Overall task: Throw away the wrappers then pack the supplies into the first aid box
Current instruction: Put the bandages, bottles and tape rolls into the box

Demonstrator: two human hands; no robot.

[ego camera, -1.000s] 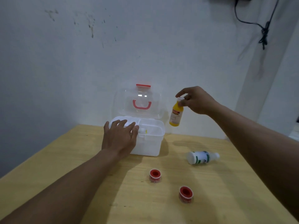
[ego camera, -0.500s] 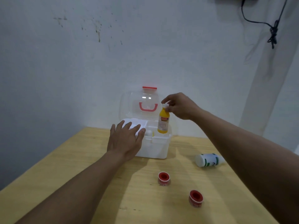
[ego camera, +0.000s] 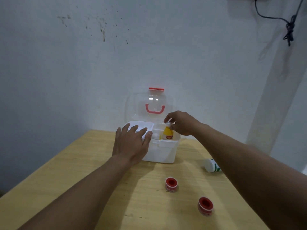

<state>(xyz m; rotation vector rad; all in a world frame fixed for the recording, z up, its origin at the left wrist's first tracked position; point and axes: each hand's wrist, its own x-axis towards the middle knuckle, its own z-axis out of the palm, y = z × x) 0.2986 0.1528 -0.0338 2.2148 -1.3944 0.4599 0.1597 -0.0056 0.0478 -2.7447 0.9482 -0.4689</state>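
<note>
A white first aid box stands open at the far side of the wooden table, its clear lid with a red handle tipped up against the wall. My right hand pinches the white cap of a yellow bottle, which stands upright inside the box's right compartment. My left hand lies flat, fingers spread, on the box's front left rim. A white bottle with green print lies on its side to the right, partly hidden by my right arm. Two red tape rolls sit in front.
The wooden table meets a pale wall just behind the box. A black cable hangs on the wall at the upper right. The table's left edge runs diagonally toward me.
My right hand carried the yellow bottle leftward from beside the box and lowered it into the right compartment. My left hand stayed on the box.
</note>
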